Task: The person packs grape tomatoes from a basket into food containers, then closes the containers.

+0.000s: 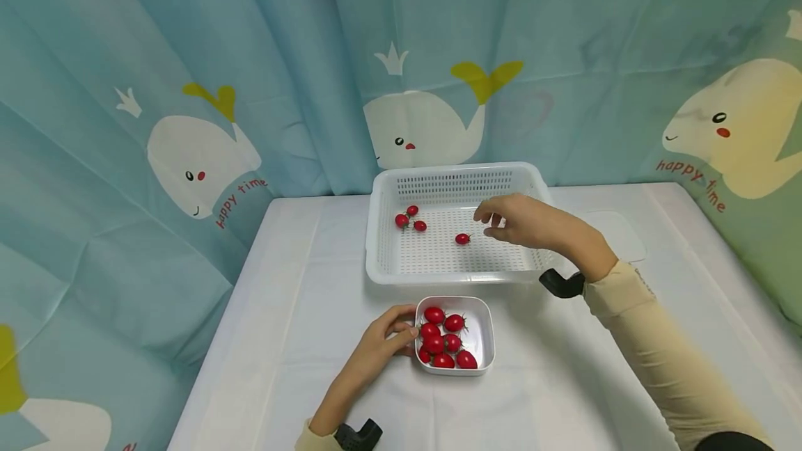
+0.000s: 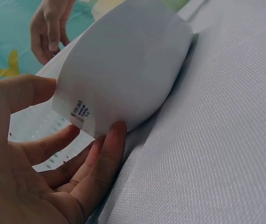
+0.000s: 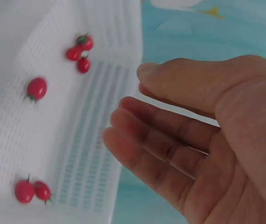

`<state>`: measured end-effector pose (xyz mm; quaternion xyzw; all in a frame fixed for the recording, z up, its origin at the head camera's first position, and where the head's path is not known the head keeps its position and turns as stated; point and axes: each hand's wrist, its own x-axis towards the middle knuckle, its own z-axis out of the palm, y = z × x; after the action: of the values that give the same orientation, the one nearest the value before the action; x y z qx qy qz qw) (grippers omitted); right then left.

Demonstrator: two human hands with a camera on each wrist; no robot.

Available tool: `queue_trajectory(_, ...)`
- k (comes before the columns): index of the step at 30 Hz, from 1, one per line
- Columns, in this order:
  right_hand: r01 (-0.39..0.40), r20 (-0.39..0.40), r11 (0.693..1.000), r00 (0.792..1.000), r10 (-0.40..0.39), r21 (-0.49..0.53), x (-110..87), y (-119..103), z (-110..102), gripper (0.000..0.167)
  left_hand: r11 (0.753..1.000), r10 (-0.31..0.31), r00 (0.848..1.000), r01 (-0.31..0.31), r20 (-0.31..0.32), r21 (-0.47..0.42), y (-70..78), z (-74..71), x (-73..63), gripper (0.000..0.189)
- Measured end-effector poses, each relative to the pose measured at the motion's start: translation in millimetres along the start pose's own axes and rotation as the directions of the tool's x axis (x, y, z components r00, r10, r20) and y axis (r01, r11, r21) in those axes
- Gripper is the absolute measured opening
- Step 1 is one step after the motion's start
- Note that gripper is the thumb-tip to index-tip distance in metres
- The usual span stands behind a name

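Observation:
My left hand (image 1: 381,341) grips the left side of a small white box (image 1: 481,333), thumb at the rim and fingers against the side wall. Several red cherry tomatoes (image 1: 434,344) lie in that box, mostly toward its left. Behind it stands a white perforated basket (image 1: 376,256). My right hand (image 1: 529,223) hovers over the basket's right half, fingers loosely bent and nothing between them. Left of it lies a single cherry tomato (image 1: 462,239); three more (image 1: 402,220) cluster at the left. In the right wrist view, two tomatoes (image 3: 24,191) sit together near the basket's end.
A white cloth (image 1: 313,326) covers the table. A pale, flat lid-like piece (image 1: 617,232) lies right of the basket. The blue curtain (image 1: 301,89) with whale prints hangs close behind the basket and along the left side.

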<state>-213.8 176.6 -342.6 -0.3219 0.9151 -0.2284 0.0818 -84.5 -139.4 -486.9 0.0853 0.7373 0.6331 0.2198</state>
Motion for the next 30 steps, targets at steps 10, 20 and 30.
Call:
queue_trajectory(10, -0.107, 0.087, 0.993, 0.99, 0.111, -0.05, 28.2, 36, -16, 0.017, 1.0, 0.005, 1.0, -0.005, -0.002, 0.003, 0.1, 0.3, -0.6, 0.049)
queue_trajectory(20, -0.297, 0.251, 0.949, 0.916, 0.314, -0.103, 48.1, 63, -9, 0.025, 1.0, 0.006, 1.0, -0.006, -0.004, 0.007, -1.0, 0.2, -0.1, 0.049)
queue_trajectory(30, -0.368, 0.295, 0.913, 0.865, 0.406, -0.178, 54.6, 77, 4, 0.023, 1.0, 0.008, 1.0, -0.008, -0.006, 0.009, -2.4, -0.4, 0.3, 0.049)
